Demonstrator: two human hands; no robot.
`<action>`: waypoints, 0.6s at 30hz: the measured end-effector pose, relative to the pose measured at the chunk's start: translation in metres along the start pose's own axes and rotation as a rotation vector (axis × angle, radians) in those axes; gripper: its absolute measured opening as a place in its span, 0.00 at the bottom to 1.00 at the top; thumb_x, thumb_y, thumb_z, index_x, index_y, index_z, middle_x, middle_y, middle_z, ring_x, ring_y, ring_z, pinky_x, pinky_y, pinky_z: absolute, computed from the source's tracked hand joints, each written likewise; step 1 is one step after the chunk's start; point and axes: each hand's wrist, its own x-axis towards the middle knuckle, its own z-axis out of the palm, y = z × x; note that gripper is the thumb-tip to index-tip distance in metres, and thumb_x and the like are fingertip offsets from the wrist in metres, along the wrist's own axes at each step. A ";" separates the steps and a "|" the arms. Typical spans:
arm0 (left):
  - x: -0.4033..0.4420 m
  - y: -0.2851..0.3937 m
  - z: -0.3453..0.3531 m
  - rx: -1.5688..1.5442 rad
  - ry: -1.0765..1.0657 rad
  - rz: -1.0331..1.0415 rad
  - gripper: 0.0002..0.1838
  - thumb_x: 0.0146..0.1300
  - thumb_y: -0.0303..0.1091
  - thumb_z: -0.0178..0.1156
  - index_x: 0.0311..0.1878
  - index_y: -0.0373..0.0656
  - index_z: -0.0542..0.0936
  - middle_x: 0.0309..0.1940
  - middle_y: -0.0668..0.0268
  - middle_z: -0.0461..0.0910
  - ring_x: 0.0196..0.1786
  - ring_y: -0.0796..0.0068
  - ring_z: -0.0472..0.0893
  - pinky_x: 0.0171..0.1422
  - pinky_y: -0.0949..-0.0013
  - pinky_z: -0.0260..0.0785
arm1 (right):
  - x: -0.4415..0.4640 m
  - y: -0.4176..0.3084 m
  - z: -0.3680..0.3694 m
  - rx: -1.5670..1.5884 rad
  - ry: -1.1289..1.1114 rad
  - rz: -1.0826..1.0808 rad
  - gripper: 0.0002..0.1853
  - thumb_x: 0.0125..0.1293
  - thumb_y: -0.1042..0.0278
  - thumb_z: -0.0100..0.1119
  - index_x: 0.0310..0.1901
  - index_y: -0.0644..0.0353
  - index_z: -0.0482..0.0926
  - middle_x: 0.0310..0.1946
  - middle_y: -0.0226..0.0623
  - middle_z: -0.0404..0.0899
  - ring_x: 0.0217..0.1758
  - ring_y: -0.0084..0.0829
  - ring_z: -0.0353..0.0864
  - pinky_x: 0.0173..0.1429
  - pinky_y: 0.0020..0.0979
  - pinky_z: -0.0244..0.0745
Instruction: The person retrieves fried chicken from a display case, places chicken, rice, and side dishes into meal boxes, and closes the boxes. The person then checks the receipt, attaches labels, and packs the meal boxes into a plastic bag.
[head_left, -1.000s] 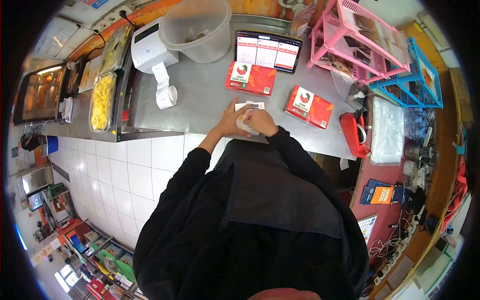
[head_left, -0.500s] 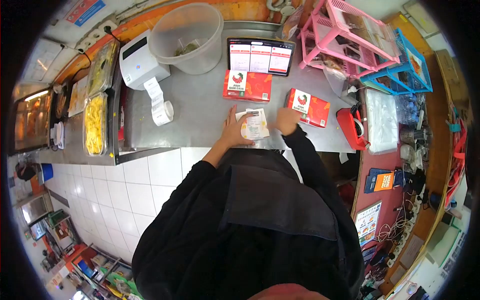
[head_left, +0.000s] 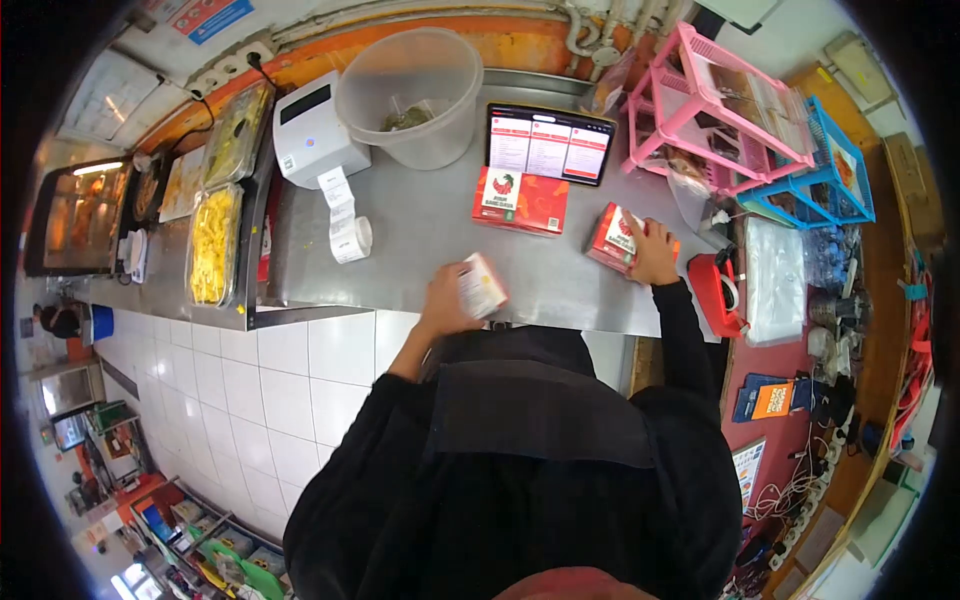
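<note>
My left hand (head_left: 447, 302) grips a small pale packet (head_left: 482, 288) above the front edge of the steel counter (head_left: 400, 270). The packet is tilted and blurred, with printed marks and a reddish edge. To the right, my right hand (head_left: 653, 252) lies over a red and white food box (head_left: 606, 236), fingers curled across its top and thumb at the near side. A second red food box (head_left: 519, 201) rests flat between the two hands, farther back. Behind that box stands a tablet (head_left: 549, 143) with a lit screen.
A white label printer (head_left: 315, 130) trails a paper roll (head_left: 347, 235). Next to it is a clear tub (head_left: 412, 90) with greens inside. Pink racks (head_left: 690, 110) and a blue rack (head_left: 830, 180) stand at right, near a red tape dispenser (head_left: 712, 295) and plastic bags (head_left: 773, 280).
My right hand has moved right and onto the right-hand red box. My left hand has picked up and tilted the small packet, shifting left. The camera view has shifted slightly.
</note>
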 end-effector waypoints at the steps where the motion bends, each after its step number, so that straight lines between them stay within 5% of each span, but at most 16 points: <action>1: -0.020 -0.016 -0.011 -0.102 0.068 -0.025 0.53 0.23 0.41 0.78 0.61 0.41 0.65 0.55 0.54 0.69 0.61 0.51 0.69 0.66 0.52 0.61 | 0.002 -0.004 -0.009 -0.004 0.008 0.043 0.63 0.28 0.58 0.78 0.73 0.38 0.54 0.57 0.45 0.64 0.61 0.47 0.63 0.60 0.54 0.56; 3: -0.055 -0.038 -0.035 -0.059 0.226 0.003 0.56 0.22 0.39 0.79 0.62 0.37 0.63 0.54 0.53 0.70 0.58 0.53 0.73 0.63 0.56 0.66 | 0.009 -0.016 -0.038 0.055 0.115 0.053 0.60 0.30 0.59 0.77 0.72 0.38 0.56 0.53 0.46 0.66 0.55 0.45 0.65 0.58 0.53 0.57; 4: -0.071 -0.043 -0.045 -0.248 0.261 -0.100 0.56 0.22 0.37 0.79 0.62 0.38 0.62 0.53 0.53 0.70 0.58 0.54 0.73 0.64 0.57 0.66 | 0.019 -0.027 -0.055 0.054 0.118 0.043 0.60 0.30 0.59 0.77 0.72 0.38 0.56 0.53 0.46 0.66 0.55 0.45 0.65 0.58 0.53 0.57; 6: -0.083 -0.025 -0.084 -0.131 0.251 -0.208 0.55 0.23 0.35 0.78 0.62 0.41 0.62 0.53 0.52 0.72 0.56 0.52 0.74 0.63 0.55 0.66 | 0.043 -0.056 -0.077 0.238 0.024 -0.106 0.61 0.30 0.55 0.78 0.72 0.39 0.56 0.55 0.47 0.66 0.60 0.47 0.66 0.61 0.52 0.56; 10: -0.053 -0.010 -0.120 0.057 0.251 -0.048 0.55 0.22 0.35 0.76 0.63 0.42 0.63 0.55 0.52 0.71 0.58 0.51 0.72 0.62 0.54 0.65 | 0.102 -0.142 -0.052 0.229 0.239 -0.338 0.58 0.33 0.50 0.76 0.72 0.39 0.57 0.51 0.47 0.67 0.56 0.47 0.66 0.58 0.57 0.58; 12: -0.022 0.005 -0.134 0.049 0.242 0.041 0.55 0.22 0.36 0.76 0.63 0.42 0.63 0.56 0.52 0.71 0.59 0.51 0.71 0.62 0.54 0.64 | 0.118 -0.170 -0.025 0.134 0.113 -0.311 0.59 0.33 0.44 0.77 0.72 0.38 0.56 0.53 0.47 0.66 0.57 0.47 0.65 0.60 0.63 0.55; 13: -0.005 0.017 -0.139 0.044 0.217 0.100 0.55 0.23 0.36 0.75 0.64 0.42 0.63 0.56 0.53 0.70 0.60 0.51 0.70 0.64 0.54 0.62 | 0.123 -0.175 -0.005 0.034 0.045 -0.313 0.65 0.32 0.51 0.79 0.74 0.39 0.47 0.63 0.51 0.58 0.69 0.52 0.55 0.65 0.71 0.46; 14: 0.013 0.030 -0.143 0.038 0.187 0.161 0.55 0.23 0.37 0.74 0.65 0.42 0.62 0.57 0.53 0.69 0.61 0.51 0.69 0.66 0.54 0.59 | 0.118 -0.178 -0.008 0.039 0.051 -0.301 0.65 0.32 0.51 0.79 0.74 0.39 0.47 0.63 0.51 0.58 0.69 0.52 0.55 0.65 0.71 0.46; 17: 0.068 0.074 -0.151 0.046 0.165 0.330 0.55 0.24 0.37 0.73 0.65 0.44 0.62 0.58 0.54 0.69 0.62 0.51 0.67 0.69 0.53 0.54 | 0.091 -0.170 -0.036 0.142 -0.014 -0.190 0.73 0.25 0.57 0.83 0.75 0.39 0.42 0.75 0.53 0.33 0.77 0.60 0.32 0.66 0.75 0.39; 18: 0.084 0.086 -0.151 0.040 0.152 0.343 0.55 0.24 0.37 0.73 0.65 0.44 0.62 0.58 0.54 0.69 0.62 0.51 0.67 0.69 0.53 0.54 | 0.079 -0.160 -0.037 0.140 -0.013 -0.171 0.73 0.25 0.57 0.83 0.75 0.39 0.42 0.75 0.53 0.33 0.77 0.60 0.32 0.66 0.75 0.39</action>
